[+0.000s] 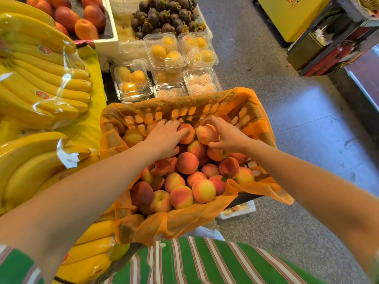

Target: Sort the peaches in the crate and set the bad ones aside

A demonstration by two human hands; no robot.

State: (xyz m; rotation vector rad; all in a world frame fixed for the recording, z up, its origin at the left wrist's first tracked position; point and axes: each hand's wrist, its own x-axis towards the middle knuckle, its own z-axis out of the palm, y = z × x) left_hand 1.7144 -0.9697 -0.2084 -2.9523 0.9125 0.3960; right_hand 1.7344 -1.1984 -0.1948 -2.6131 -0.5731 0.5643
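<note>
An orange-lined crate [207, 103] in front of me holds several peaches, red, orange and yellow, heaped toward its near side [185, 188]. My left hand [164, 138] lies palm down over the far middle of the pile, fingers wrapped on a reddish peach [187, 135]. Just to its right, my right hand [227, 134] pinches a pink-yellow peach [207, 133] between thumb and fingers, slightly above the heap. The crate's far end shows bare slotted wall.
Bagged bananas [41, 78] fill the yellow stand at left. Beyond the crate sit clear boxes of yellow fruit [164, 51], mangosteens [164, 15] and mangoes [82, 17]. Grey floor lies to the right, with a yellow box [291, 15] and a cart [336, 37] further back.
</note>
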